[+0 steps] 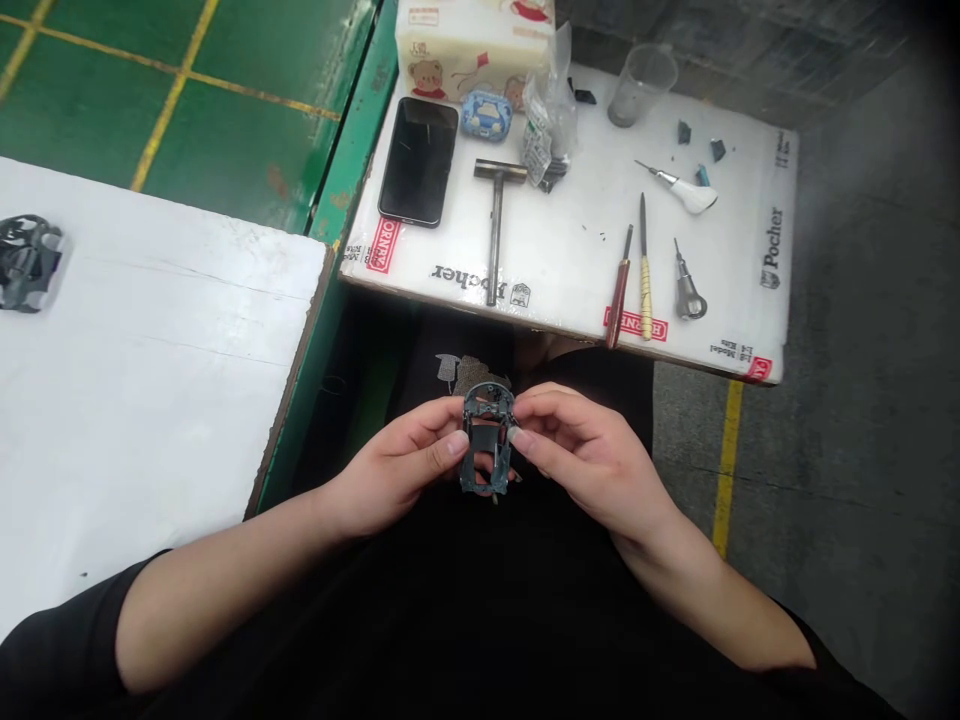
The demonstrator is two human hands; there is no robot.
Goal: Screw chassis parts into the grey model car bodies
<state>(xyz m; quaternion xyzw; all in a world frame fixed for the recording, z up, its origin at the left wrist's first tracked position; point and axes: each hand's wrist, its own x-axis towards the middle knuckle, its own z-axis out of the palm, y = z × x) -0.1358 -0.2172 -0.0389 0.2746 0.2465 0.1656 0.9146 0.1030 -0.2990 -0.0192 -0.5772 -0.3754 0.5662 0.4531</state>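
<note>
Between my two hands, above my lap, is a dark grey model car body (487, 438) with open window and panel gaps. My left hand (409, 455) grips its left side, the thumb lying along the edge. On the opposite side my right hand (581, 445) pinches the body between thumb and fingers. Some fingertips show through the gaps from beneath; the rest are hidden behind the part. Another dark model car body (30, 262) rests on the white surface at the far left.
Ahead, a white box-topped table (555, 290) carries a small hammer (495, 225), a phone (418, 160), a red-handled tool (619, 295), a file (645, 270), two awls (686, 290), a plastic cup (641, 85), a plastic bag (547, 120) and a tissue pack (472, 55). Dark scraps (718, 150) lie behind.
</note>
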